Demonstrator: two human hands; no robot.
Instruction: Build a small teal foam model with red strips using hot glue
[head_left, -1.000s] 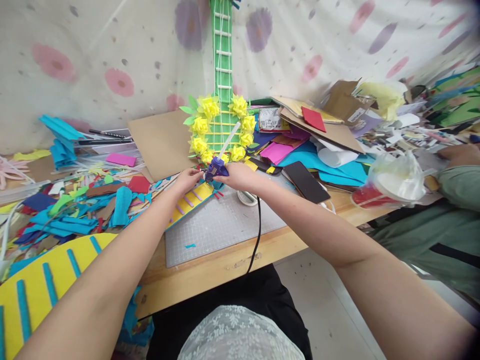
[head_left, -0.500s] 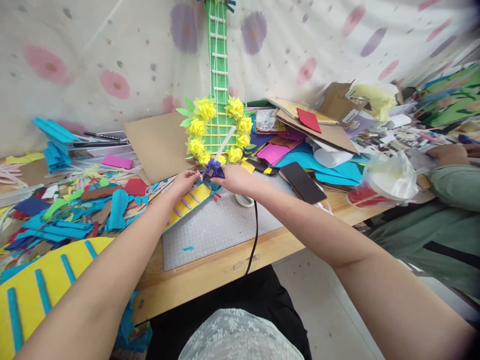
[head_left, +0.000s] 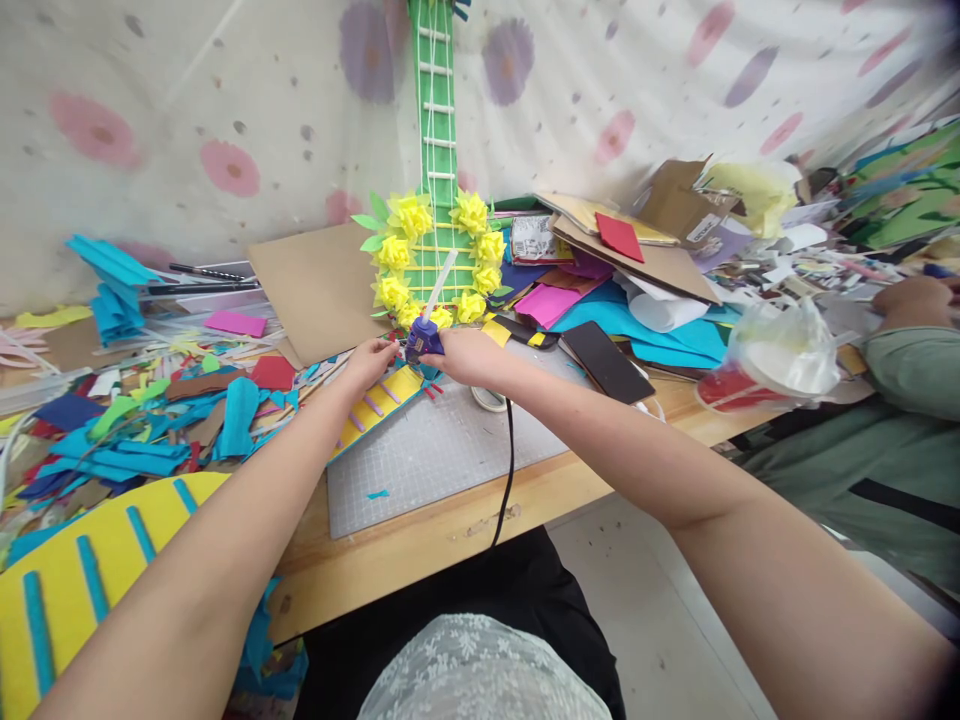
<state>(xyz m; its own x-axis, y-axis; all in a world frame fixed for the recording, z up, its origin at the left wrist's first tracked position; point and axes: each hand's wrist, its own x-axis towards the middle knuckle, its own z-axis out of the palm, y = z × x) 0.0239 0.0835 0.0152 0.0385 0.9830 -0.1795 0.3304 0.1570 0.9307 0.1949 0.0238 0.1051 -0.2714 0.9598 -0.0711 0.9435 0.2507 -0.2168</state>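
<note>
My right hand [head_left: 461, 355] is closed around a purple hot glue gun [head_left: 424, 338], a clear glue stick [head_left: 442, 285] jutting up from its back. Close by on the left, my left hand [head_left: 373, 360] has its fingers pinched together; what they hold is too small to make out. Beneath both hands lies a yellow craft piece [head_left: 379, 408] with purple strips across it and blue edges. It rests partly on a grey cutting mat [head_left: 435, 465]. Behind the hands stands a green guitar-shaped craft [head_left: 439, 200] with yellow paper flowers and white strings. The glue gun's nozzle is hidden.
Coloured paper scraps [head_left: 127, 440] heap at the left, near a yellow board with blue strips [head_left: 67, 570]. A black phone [head_left: 607, 362], a bagged red tub [head_left: 765, 365] and stacked cardboard [head_left: 645, 255] lie right. A black cord [head_left: 508, 475] hangs over the table edge. A co-worker's arm [head_left: 911, 340] is far right.
The glue gun in my right hand has shifted slightly left, towards my left hand, and its glue stick has moved with it. My left hand stays almost where it was.
</note>
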